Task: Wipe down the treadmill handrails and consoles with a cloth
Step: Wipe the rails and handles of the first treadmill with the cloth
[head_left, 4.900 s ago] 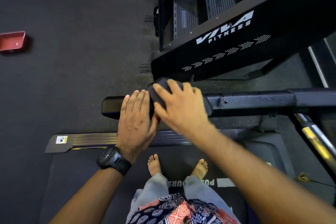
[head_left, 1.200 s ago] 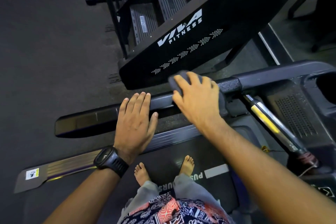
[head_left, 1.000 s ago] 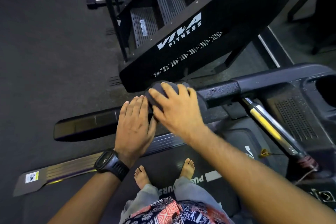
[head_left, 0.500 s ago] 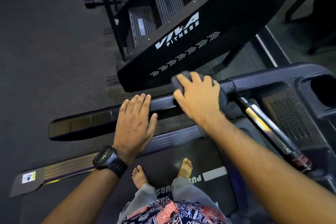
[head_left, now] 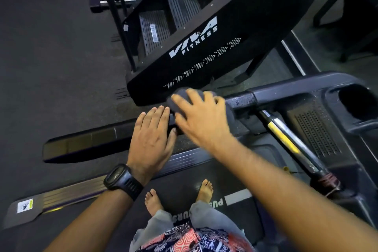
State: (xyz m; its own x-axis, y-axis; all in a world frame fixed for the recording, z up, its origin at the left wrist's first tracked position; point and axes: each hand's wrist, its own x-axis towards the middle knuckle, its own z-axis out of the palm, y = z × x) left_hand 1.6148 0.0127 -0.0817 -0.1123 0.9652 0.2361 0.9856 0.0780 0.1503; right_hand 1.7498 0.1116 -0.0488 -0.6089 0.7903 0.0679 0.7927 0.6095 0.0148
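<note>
Standing barefoot on the treadmill belt [head_left: 180, 189], the person faces the handrail [head_left: 81, 145], a dark bar running across the view. The left hand [head_left: 152, 139], with a black watch [head_left: 122, 179] at the wrist, lies flat on the rail with fingers straight, holding nothing. At its fingertips a bunched dark grey cloth [head_left: 181, 91] sits on the rail under the right hand [head_left: 202, 117], whose fingers curve over and grip it. A black stair machine [head_left: 204, 51] marked VIVA FITNESS crowds close behind the rail. Further right, a yellow-striped post [head_left: 286, 139] slants below the rail's end, where the console [head_left: 315, 129] and its cup holder [head_left: 356, 102] begin.
</note>
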